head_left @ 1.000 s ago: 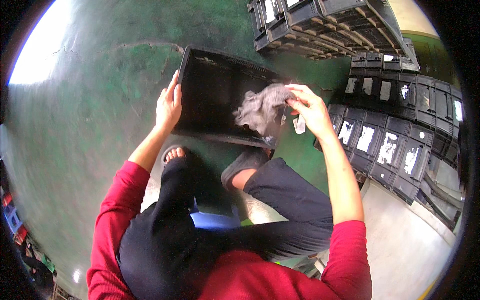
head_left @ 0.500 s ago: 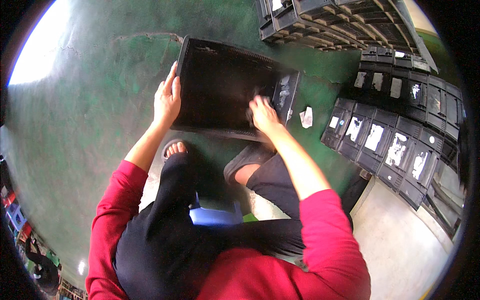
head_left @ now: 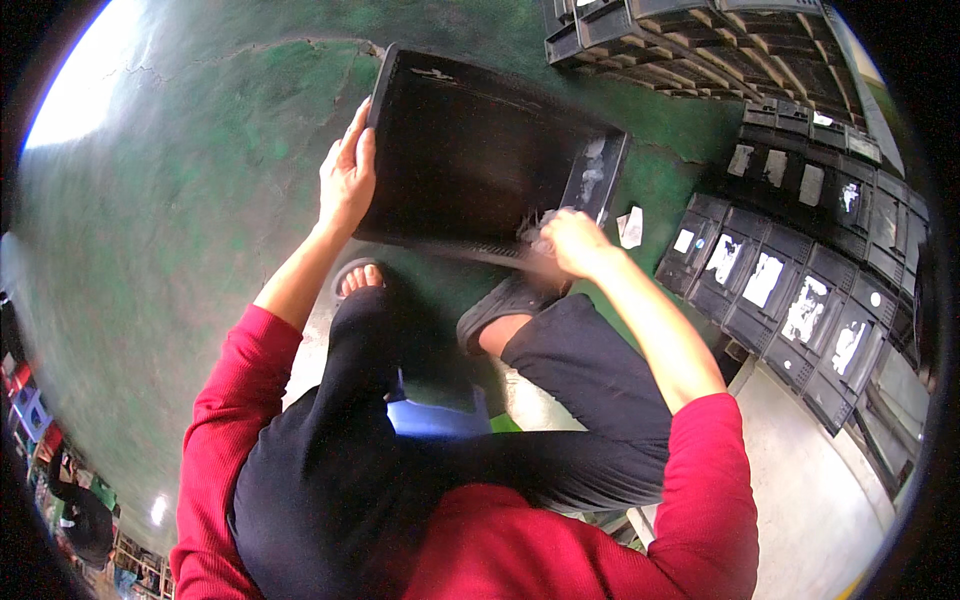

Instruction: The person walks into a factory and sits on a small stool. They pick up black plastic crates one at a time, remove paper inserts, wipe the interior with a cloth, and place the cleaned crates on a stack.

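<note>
A black plastic crate [head_left: 470, 150] stands tilted on the green floor in front of my knees, its open side toward me. My left hand [head_left: 345, 180] grips its left wall. My right hand [head_left: 570, 240] presses a grey rag [head_left: 540, 232] against the crate's lower right inside corner; most of the rag is hidden under the fingers. My feet in dark sandals rest just below the crate.
A row of black crates with white labels [head_left: 790, 290] lies at the right. More stacked black crates [head_left: 700, 40] stand at the top right. A scrap of white paper [head_left: 630, 228] lies on the floor beside the crate. A blue stool [head_left: 435, 420] is under me.
My right hand with the rag has moved from the crate's upper right rim down into its lower right inside corner. The crate has tipped a little more upright. My left hand keeps its hold.
</note>
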Action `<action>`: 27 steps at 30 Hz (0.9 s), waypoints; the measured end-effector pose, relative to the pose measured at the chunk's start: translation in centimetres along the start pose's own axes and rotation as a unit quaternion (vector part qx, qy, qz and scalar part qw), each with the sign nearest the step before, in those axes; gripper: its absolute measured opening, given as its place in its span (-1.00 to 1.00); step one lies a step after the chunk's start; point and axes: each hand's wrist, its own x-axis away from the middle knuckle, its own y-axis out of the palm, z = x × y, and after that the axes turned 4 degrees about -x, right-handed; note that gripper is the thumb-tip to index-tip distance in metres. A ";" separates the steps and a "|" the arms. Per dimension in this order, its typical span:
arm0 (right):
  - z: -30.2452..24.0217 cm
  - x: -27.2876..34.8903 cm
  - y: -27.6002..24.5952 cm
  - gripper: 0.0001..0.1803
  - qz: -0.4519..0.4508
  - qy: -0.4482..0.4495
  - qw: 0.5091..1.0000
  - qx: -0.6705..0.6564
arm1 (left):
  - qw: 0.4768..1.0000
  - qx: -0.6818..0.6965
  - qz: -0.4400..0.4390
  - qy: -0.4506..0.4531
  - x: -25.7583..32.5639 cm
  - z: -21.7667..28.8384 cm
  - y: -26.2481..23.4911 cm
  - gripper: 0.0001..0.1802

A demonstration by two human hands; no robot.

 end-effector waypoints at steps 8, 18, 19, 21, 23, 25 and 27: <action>-8.9 3.7 -0.2 -0.57 0.326 -0.159 0.894 -0.262 | 0.935 0.300 -0.068 -0.176 0.1 -0.5 -0.2 -0.46; -24.0 -11.5 -2.9 -0.64 0.497 -0.207 0.814 -0.217 | 0.564 0.747 -0.246 -0.253 -0.4 -3.9 -2.5 -0.20; -23.5 -12.0 -4.8 -0.66 0.524 -0.165 0.815 -0.185 | 0.669 0.644 -0.211 -0.305 -0.3 -3.8 -2.5 -0.20; -21.1 -14.0 -8.9 -0.72 0.532 -0.076 0.822 -0.189 | 0.706 0.581 -0.126 -0.385 0.1 -3.2 -2.3 -0.18; -17.6 -16.7 -12.7 -0.76 0.591 -0.061 0.799 -0.094 | 0.721 0.595 -0.148 -0.323 0.3 -2.4 -2.0 -0.23; -14.4 -18.2 -13.9 -0.79 0.564 -0.049 0.820 -0.077 | 0.878 0.388 -0.146 -0.240 0.5 -1.7 -1.7 -0.32; -11.9 -18.4 -13.8 -0.79 0.542 -0.027 0.839 -0.050 | 0.944 0.211 -0.149 -0.207 0.8 -1.0 -1.3 -0.45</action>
